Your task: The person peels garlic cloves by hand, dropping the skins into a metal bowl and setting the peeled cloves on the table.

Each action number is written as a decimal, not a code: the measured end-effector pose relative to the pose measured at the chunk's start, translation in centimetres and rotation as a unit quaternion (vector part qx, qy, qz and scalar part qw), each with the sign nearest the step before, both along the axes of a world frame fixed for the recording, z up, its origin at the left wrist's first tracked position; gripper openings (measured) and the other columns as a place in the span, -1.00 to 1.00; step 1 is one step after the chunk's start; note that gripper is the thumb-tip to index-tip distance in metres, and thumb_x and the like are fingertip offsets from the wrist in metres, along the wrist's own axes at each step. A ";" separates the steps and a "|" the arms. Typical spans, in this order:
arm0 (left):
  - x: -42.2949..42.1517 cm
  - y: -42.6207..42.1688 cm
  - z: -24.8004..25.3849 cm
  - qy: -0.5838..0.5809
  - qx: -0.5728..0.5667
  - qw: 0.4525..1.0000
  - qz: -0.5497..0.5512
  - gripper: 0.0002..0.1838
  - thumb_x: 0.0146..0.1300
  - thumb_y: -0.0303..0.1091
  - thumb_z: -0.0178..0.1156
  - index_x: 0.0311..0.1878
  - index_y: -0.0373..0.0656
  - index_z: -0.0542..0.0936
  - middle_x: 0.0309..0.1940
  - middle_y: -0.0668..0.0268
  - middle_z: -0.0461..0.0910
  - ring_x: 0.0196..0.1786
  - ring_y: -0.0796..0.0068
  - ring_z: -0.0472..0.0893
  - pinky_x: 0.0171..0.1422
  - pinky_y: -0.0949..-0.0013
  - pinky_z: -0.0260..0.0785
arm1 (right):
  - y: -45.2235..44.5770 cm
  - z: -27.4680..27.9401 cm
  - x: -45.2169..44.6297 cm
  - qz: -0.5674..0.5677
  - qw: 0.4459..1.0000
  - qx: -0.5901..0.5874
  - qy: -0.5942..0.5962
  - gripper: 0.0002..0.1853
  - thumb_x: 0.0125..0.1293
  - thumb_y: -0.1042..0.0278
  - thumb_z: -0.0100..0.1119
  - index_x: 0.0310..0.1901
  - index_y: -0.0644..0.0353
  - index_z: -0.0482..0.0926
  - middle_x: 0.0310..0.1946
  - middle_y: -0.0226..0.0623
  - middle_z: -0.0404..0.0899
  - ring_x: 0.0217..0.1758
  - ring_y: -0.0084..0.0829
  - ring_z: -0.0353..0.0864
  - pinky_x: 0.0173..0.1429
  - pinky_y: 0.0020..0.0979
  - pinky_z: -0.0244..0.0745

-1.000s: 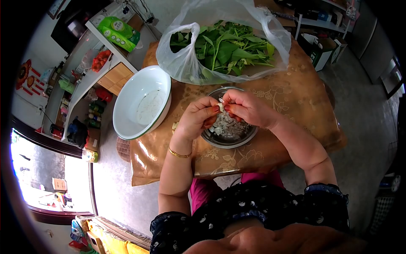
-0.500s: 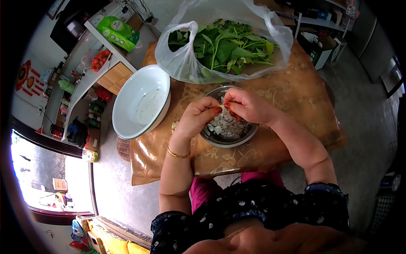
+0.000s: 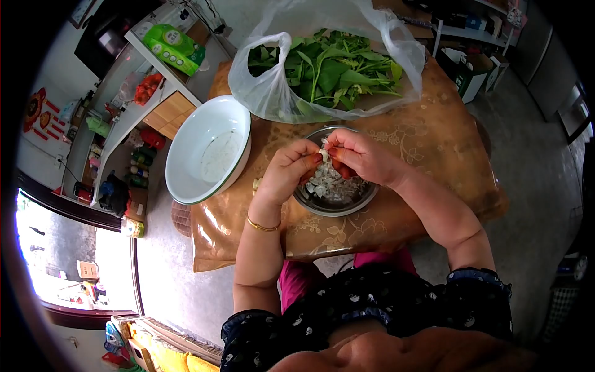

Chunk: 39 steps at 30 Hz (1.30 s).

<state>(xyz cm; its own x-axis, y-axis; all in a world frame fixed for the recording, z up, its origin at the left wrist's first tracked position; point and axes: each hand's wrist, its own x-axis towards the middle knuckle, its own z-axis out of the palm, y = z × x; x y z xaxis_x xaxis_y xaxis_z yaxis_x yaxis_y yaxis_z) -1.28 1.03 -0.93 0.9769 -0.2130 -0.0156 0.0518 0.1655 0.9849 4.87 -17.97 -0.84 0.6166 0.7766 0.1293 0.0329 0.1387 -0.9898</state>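
Observation:
My left hand (image 3: 289,168) and my right hand (image 3: 361,156) meet over a steel bowl (image 3: 338,212), fingertips pinched on a small whitish garlic clove (image 3: 323,154) between them. Thin papery skin sticks up from it beside the right fingers. Below, white flaky garlic skins (image 3: 330,185) lie heaped in the bowl. Both thumbs are closed against the index fingers. Partly hidden by my left wrist, a few pale pieces (image 3: 257,183) rest on the table; they look like peeled cloves.
A white enamel basin (image 3: 181,164) stands at the left of the table, which has a brown patterned cover (image 3: 427,204). Behind the bowl lies a clear plastic bag (image 3: 260,99) of leafy greens (image 3: 338,71). A shelf unit (image 3: 167,115) stands beyond the basin.
The fingertips have shifted slightly over the bowl, and more of the whitish clove and its loose skin now shows between them. The bag's right edge has shifted a little in view.

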 end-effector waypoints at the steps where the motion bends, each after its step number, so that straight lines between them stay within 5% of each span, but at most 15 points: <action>1: -0.1 -0.1 0.2 -0.007 0.008 1.000 0.012 -0.97 0.28 -0.48 0.09 -0.26 -0.20 0.49 -0.57 0.55 0.36 -0.55 0.78 0.25 -0.50 0.66 0.05 | 0.0 -0.2 0.1 0.003 1.000 0.008 0.006 -0.93 0.31 0.53 -0.08 -0.20 0.30 0.38 -0.49 -0.40 0.45 -0.51 -0.66 0.39 -0.42 -0.58 0.34; 16: 0.1 0.1 -0.3 -0.020 -0.003 1.000 -0.011 -0.97 0.28 -0.48 0.10 -0.27 -0.20 0.50 -0.57 0.54 0.37 -0.56 0.78 0.25 -0.50 0.65 0.07 | -0.1 -0.1 0.1 0.013 1.000 0.013 -0.001 -0.93 0.26 0.58 -0.04 -0.22 0.30 0.37 -0.45 -0.39 0.46 -0.51 -0.66 0.39 -0.42 -0.59 0.35; 22: 0.1 -0.8 -0.2 -0.036 0.080 0.994 0.063 -0.95 0.24 -0.45 0.15 -0.27 -0.20 0.51 -0.54 0.53 0.43 -0.50 0.80 0.32 -0.44 0.66 0.14 | 0.3 -1.0 -0.2 -0.106 0.976 -0.025 -0.188 -0.91 0.22 0.58 -0.03 -0.23 0.32 0.36 -0.43 -0.17 0.50 -0.47 -0.42 0.47 -0.36 -0.44 0.39; 25: 0.3 -0.8 -0.9 -0.064 0.123 0.985 0.098 -0.94 0.21 -0.48 0.17 -0.27 -0.22 0.52 -0.51 0.52 0.45 -0.46 0.80 0.35 -0.38 0.66 0.19 | 0.9 -1.8 -0.2 -0.179 0.935 0.023 -0.306 -0.91 0.26 0.59 -0.05 -0.21 0.28 0.33 -0.50 -0.26 0.46 -0.50 -0.47 0.42 -0.39 -0.45 0.35; 28: 0.1 -1.6 -1.0 -0.114 0.184 0.968 0.129 -0.95 0.22 -0.51 0.14 -0.26 -0.23 0.52 -0.50 0.50 0.46 -0.46 0.79 0.34 -0.38 0.68 0.18 | 1.0 -1.7 -0.7 -0.210 0.913 0.017 -0.351 -0.88 0.19 0.62 0.02 -0.25 0.30 0.33 -0.43 -0.04 0.48 -0.41 -0.06 0.49 -0.33 -0.27 0.39; 34: -0.5 -2.4 -0.4 -0.145 0.238 0.949 0.148 -0.92 0.21 -0.53 0.12 -0.23 -0.27 0.53 -0.49 0.51 0.45 -0.41 0.75 0.34 -0.31 0.65 0.21 | 1.0 -1.4 -0.8 -0.217 0.890 -0.010 -0.401 -0.84 0.19 0.63 0.00 -0.21 0.29 0.29 -0.43 -0.01 0.46 -0.40 0.00 0.48 -0.35 -0.21 0.37; 39: -0.3 -2.5 -0.7 -0.197 0.264 0.929 0.167 -0.92 0.16 -0.52 0.18 -0.28 -0.27 0.53 -0.60 0.43 0.43 -0.53 0.69 0.35 -0.43 0.57 0.23 | 0.9 -1.4 -0.9 -0.212 0.891 -0.013 -0.401 -0.85 0.19 0.63 0.00 -0.22 0.29 0.29 -0.43 0.00 0.46 -0.40 0.01 0.49 -0.36 -0.20 0.37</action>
